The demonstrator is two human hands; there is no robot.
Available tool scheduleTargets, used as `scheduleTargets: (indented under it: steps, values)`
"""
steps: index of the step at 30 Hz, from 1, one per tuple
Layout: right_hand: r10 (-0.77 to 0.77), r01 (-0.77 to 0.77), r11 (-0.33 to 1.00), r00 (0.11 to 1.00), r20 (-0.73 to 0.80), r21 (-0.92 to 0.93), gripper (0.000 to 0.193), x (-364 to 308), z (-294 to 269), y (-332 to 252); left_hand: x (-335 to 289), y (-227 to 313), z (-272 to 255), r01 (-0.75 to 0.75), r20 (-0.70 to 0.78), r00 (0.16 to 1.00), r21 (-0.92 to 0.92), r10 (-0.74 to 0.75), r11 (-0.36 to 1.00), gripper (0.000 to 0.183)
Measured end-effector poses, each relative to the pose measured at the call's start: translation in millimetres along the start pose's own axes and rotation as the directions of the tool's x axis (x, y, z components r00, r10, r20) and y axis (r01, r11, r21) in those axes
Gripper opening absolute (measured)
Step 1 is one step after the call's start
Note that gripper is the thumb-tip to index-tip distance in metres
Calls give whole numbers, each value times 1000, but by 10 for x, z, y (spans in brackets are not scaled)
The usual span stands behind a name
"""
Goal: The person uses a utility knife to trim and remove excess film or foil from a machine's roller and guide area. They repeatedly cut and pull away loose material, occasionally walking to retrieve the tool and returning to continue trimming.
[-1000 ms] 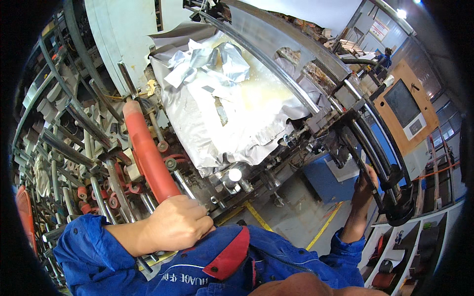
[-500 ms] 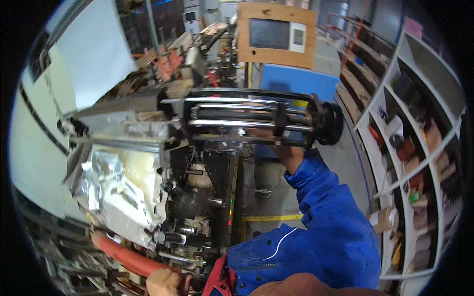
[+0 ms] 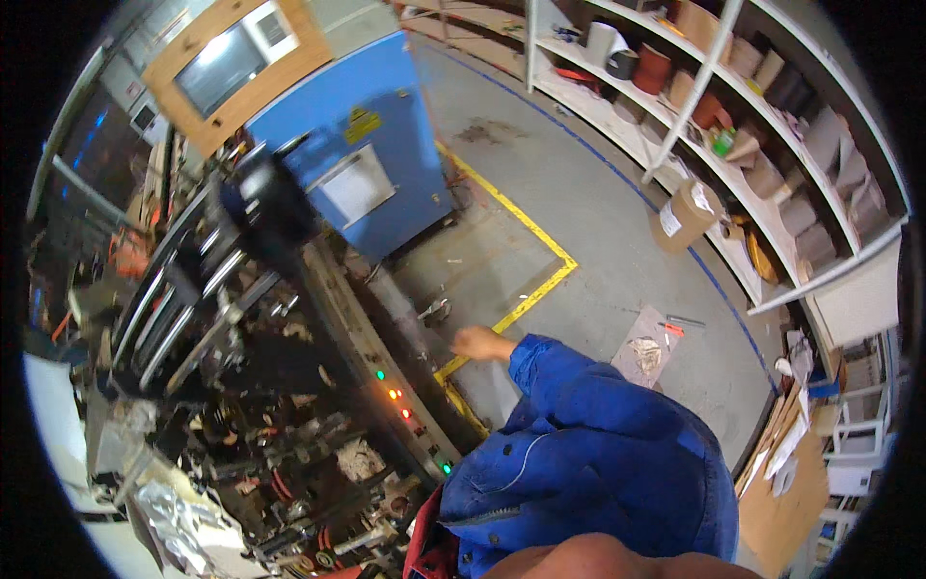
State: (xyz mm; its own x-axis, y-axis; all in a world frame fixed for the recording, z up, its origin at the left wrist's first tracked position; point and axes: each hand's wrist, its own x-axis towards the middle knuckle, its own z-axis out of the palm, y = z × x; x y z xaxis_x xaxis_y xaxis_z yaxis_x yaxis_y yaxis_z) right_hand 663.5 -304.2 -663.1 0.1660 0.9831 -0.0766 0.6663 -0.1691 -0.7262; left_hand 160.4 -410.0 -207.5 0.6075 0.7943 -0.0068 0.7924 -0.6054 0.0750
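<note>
My right hand point(image 3: 485, 344) reaches out past the machine's near edge, over the floor. Its fingers look curled in, and blur hides whatever they may hold. A blue sleeve point(image 3: 617, 425) covers that arm. To its left is the dark machine point(image 3: 280, 386), with a metal side rail point(image 3: 371, 357) carrying small green and orange lights. Shiny rods point(image 3: 183, 309) and a black round end piece point(image 3: 265, 207) stick up at its far side. Crumpled silvery foil point(image 3: 178, 521) lies on the machine at the lower left. My left hand is out of the picture.
Ahead stands a blue cabinet point(image 3: 352, 145) bearing a white sheet, near a wood-framed screen point(image 3: 227, 72). White shelves point(image 3: 666, 116) with rolls line the right. A brown roll point(image 3: 687, 214) stands on the floor; yellow tape point(image 3: 540, 289) marks the floor, where a cardboard piece point(image 3: 646, 347) lies.
The view has swung to the right. My right hand has left the rods and is now over the floor beside the machine. My left hand, earlier on a red roller, has gone out of view.
</note>
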Motion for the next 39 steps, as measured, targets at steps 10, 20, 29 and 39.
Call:
scheduleTargets:
  steps: [10, 20, 29, 39]
  values:
    - [661, -603, 749, 706, 252, -275, 40, -3715, -302, 3657, 1832, 1899, 526, -169, 86, 979, -160, 184, 973, 24]
    - [968, -593, 153, -70, -240, 791, 33, -4922, -1081, 3953, 3887, 3367, 2118, -313, 260, 855, -431, 449, 846, 27]
    - [968, -838, 20, 152, 199, 545, 31, -5041, -188, 3542, 5492, 2633, 4762, -235, 794, 565, -109, 227, 966, 31]
    - [934, 154, -150, -303, 191, 977, 32, -3447, -1610, 3412, 8436, 4377, 5370, -241, 664, 615, -354, 425, 903, 34]
